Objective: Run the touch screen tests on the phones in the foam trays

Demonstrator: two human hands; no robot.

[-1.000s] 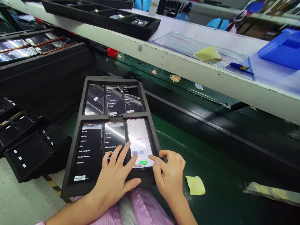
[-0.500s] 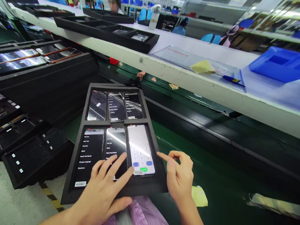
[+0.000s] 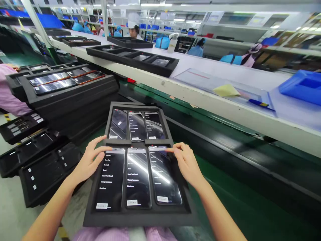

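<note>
A black foam tray (image 3: 140, 219) bears two rows of smartphones and rests at my lap. My left hand (image 3: 89, 160) is beside its left edge, fingers apart, one fingertip at the top of the front-left smartphone (image 3: 111, 177). At the front right, my right hand (image 3: 187, 162) stretches its index finger to the top of another smartphone (image 3: 164, 180); its other fingers are curled and hold nothing. Between them lies the front-middle smartphone (image 3: 137, 180). All three front screens show a dark test menu. In the back row, the left phone (image 3: 118, 124) has a dark screen with reflections.
Stacked black trays (image 3: 75, 110) with phones stand at the left, near a person's pink sleeve (image 3: 12, 90). Emptier black trays (image 3: 50, 170) lie below. A white bench (image 3: 200, 97) runs across, carrying a long black tray (image 3: 132, 62), a yellow cloth (image 3: 226, 90) and a blue bin (image 3: 302, 85).
The front-right screen has gone from a dial pad to the dark menu. My left hand has moved left off the middle phone; my right finger has moved onto the right phone's top. The view has shifted.
</note>
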